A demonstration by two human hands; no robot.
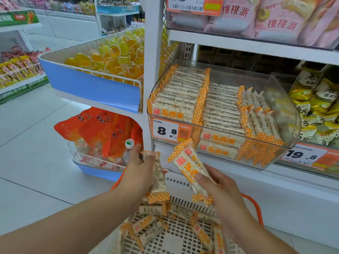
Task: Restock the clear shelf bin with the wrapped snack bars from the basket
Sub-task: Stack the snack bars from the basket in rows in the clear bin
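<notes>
Nearest: white slotted basket (185, 182) with an orange handle, under both forearms. Loose bars (145, 221) are scattered across its bottom, a fair number left, some face up, some flipped.

Just above the basket, both hands hold bars. Left hand (137, 167) has fingers curled round an upright bar (157, 177), label turned away, checkered end hanging down. Right hand (218, 182) has thumb pressed on top and fingers wrapped under a tilted bar (189, 165), label up, top end pointing toward the bin. It may hold more than one; can't tell for sure. Neither bar touches the bin yet.

Next back: clear bin (289, 129) on the shelf, price tag (165, 132) reading 8.8 on its front wall. Left and middle rows are stacked flat and neat, near the rim. The right side has bars standing on edge, leaning, with a gap at the far right wall.

Judgement: restock well along, bin mostly full. Left to do: place the two held bars, likely in the right gap, then clear the remaining basket bars.

Further off: yellow jelly cups (110, 57) in a wire bin left, orange bags (102, 129) below with a bottle (129, 146), pink packs (275, 17) on the shelf above.
</notes>
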